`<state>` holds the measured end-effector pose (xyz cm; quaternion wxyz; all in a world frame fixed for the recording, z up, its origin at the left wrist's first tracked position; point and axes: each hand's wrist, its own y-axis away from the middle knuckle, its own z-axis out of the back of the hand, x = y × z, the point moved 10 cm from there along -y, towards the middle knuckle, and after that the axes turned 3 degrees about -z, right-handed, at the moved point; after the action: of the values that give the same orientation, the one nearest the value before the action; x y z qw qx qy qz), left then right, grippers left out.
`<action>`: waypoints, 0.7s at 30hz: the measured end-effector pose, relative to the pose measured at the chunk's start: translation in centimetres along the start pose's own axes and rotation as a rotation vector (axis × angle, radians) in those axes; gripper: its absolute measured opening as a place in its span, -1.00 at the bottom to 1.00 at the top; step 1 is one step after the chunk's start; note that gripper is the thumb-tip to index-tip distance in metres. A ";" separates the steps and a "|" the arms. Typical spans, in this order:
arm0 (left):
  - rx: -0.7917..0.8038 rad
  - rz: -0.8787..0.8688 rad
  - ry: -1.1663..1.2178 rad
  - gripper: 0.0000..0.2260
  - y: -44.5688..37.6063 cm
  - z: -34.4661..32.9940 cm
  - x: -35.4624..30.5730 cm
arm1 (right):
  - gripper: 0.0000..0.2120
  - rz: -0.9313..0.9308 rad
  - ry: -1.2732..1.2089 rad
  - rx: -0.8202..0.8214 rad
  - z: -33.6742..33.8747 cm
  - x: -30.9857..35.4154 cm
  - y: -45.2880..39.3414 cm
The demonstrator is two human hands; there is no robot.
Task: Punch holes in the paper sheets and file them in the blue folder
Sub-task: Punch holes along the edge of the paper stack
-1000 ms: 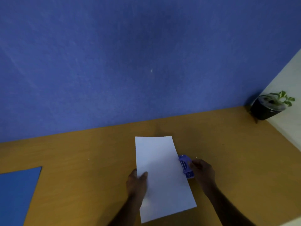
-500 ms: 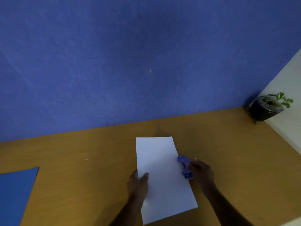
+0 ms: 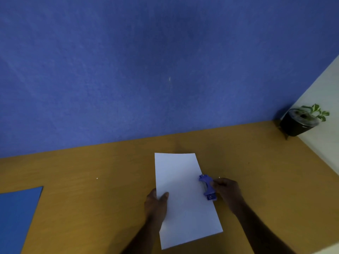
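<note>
Punching is in hand — the right hand [image 3: 227, 191] grips the hole punch [image 3: 208, 186] on the paper [image 3: 181, 198] edge, the left hand [image 3: 156, 204] lies flat pinning it — next, a firm squeeze.

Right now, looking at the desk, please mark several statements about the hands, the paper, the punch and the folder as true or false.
1. The left hand rests on the paper sheet. True.
2. The hole punch is at the sheet's left edge. False: it is at the right edge, held by the right hand.
3. The blue folder lies under the sheet. False: it lies apart, far left.
4. A potted plant stands in the far right corner. True.
</note>
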<state>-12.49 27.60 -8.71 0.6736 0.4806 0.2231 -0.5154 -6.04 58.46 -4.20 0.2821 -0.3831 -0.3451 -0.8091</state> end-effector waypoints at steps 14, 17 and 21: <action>0.014 0.022 0.052 -0.37 -0.2 -0.3 0.6 | -0.98 0.003 -0.006 0.055 -0.3 0.2 0.0; 0.014 0.020 0.067 -0.38 -0.2 -0.3 0.4 | -0.98 0.010 0.007 0.060 -0.3 0.3 0.0; 0.011 0.016 0.011 -0.37 -0.1 0.0 -0.1 | -0.94 0.013 0.011 0.058 -0.3 0.5 0.2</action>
<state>-12.63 27.65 -8.72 0.6737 0.4889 0.2199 -0.5088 -6.29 58.03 -3.91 0.3002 -0.3725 -0.3643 -0.7990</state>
